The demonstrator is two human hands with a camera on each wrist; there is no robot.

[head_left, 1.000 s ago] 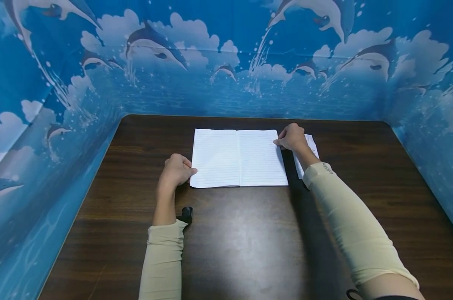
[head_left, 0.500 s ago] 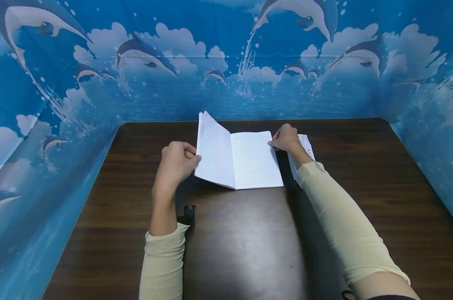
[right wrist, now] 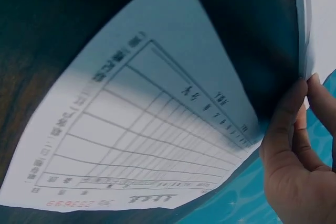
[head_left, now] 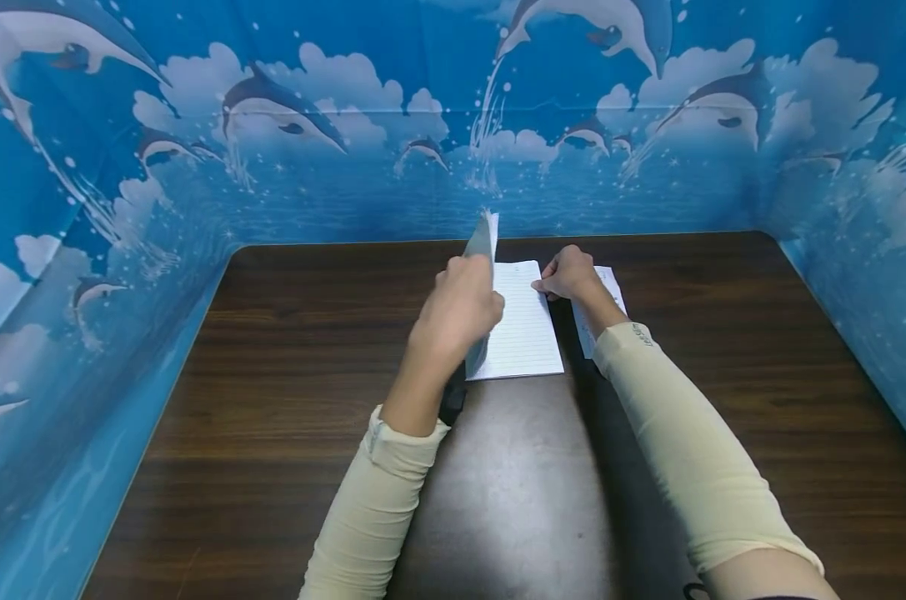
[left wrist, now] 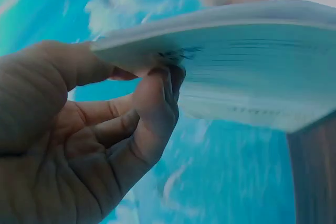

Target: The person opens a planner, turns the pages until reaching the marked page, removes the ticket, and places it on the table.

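Note:
A notebook with lined white pages (head_left: 523,329) lies partly open on the dark wooden table. Its left half, cover and pages together (left wrist: 252,72), stands almost upright at the fold. My left hand (head_left: 458,308) pinches the edge of this raised half between thumb and fingers, as the left wrist view shows. At the notebook's right edge, my right hand (head_left: 573,275) pinches the flat half between thumb and fingertips (right wrist: 313,85). Beside that hand lies a printed paper form (right wrist: 142,135) with a ruled grid and red digits, partly covered by the right wrist in the head view.
The brown table (head_left: 287,350) spreads to both sides and in front of the notebook. Behind it and along the sides hangs a blue curtain (head_left: 332,183) printed with dolphins and clouds.
My left hand has swung rightward and up, lifting the notebook's left half from lying flat to nearly upright. The right hand has stayed at the right edge.

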